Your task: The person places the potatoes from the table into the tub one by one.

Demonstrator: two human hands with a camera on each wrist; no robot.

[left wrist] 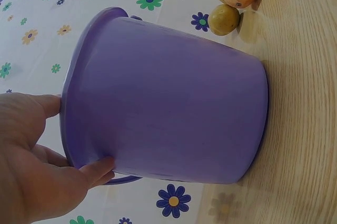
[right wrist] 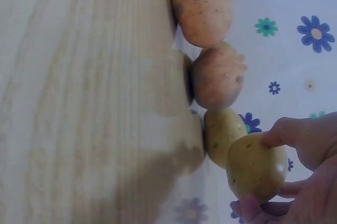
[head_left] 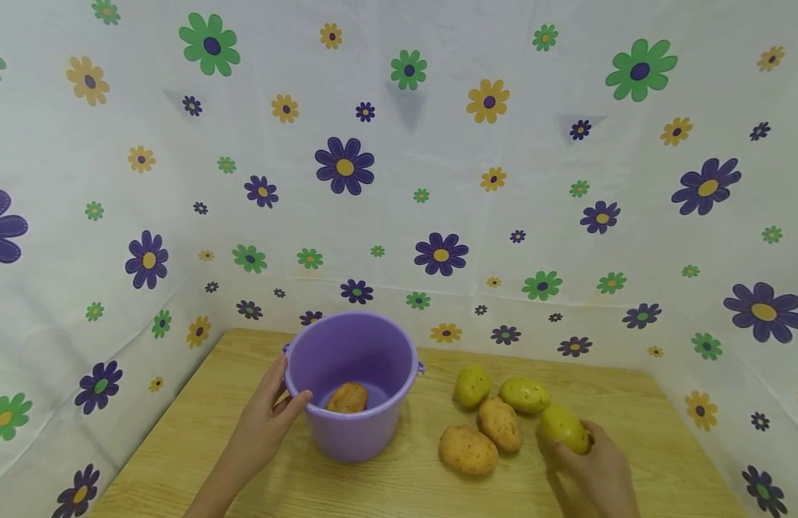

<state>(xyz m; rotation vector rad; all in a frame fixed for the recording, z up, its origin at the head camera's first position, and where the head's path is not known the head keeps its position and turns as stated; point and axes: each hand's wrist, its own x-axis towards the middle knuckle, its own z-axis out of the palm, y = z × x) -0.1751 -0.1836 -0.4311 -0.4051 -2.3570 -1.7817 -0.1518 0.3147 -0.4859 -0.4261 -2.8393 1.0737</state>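
A purple bucket (head_left: 353,435) stands on the wooden table, and one brown potato (head_left: 348,398) lies inside it. My left hand (head_left: 265,410) grips the bucket's rim at its left side, thumb over the near edge; the left wrist view shows this hand (left wrist: 47,155) on the rim too. In my right hand (head_left: 596,464) is a greenish potato (head_left: 563,429), pinched between thumb and fingers; in the right wrist view this potato (right wrist: 257,169) appears off the table. Left of it lie two brown potatoes (head_left: 468,450) and two greenish ones (head_left: 525,396), close together.
The wooden table (head_left: 399,496) bears the bucket at left of centre and the loose potatoes to its right. A white cloth (head_left: 399,216) printed with flowers hangs behind the table and along both sides. The bucket has small handle lugs (head_left: 421,368) at its rim.
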